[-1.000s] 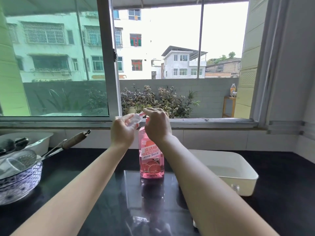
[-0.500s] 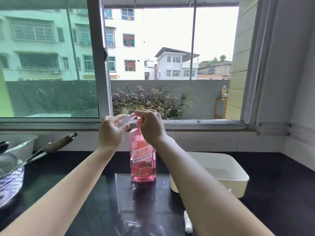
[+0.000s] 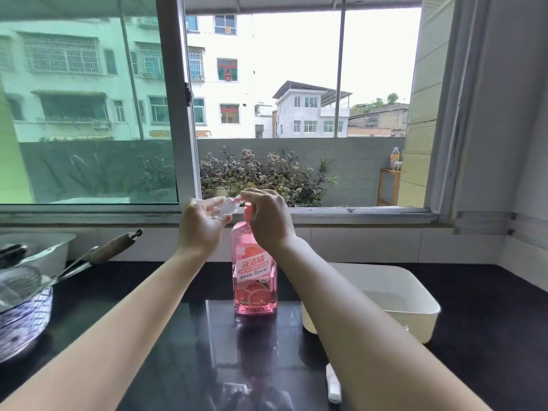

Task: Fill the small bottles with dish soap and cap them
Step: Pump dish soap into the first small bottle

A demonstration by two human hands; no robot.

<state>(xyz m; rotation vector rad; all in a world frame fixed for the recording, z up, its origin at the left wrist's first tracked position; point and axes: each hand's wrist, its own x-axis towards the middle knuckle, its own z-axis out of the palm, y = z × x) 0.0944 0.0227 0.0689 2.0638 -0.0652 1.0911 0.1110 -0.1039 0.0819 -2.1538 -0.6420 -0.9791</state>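
barely changed since a second ago: left hand (image 3: 201,229) grips the small clear bottle (image 3: 224,207) tilted at the pump (image 3: 247,206) of the pink soap bottle (image 3: 255,277) on the counter (image 3: 489,292), right hand (image 3: 267,218) curled round that pump, filling apparently underway.

The scene is lit brightly by daylight from the window (image 3: 175,114); the sky is overexposed. Reflections are cast on the glossy counter (image 3: 489,307). Lines are bowed near the edges, and the left bowl (image 3: 20,321) is blurred.
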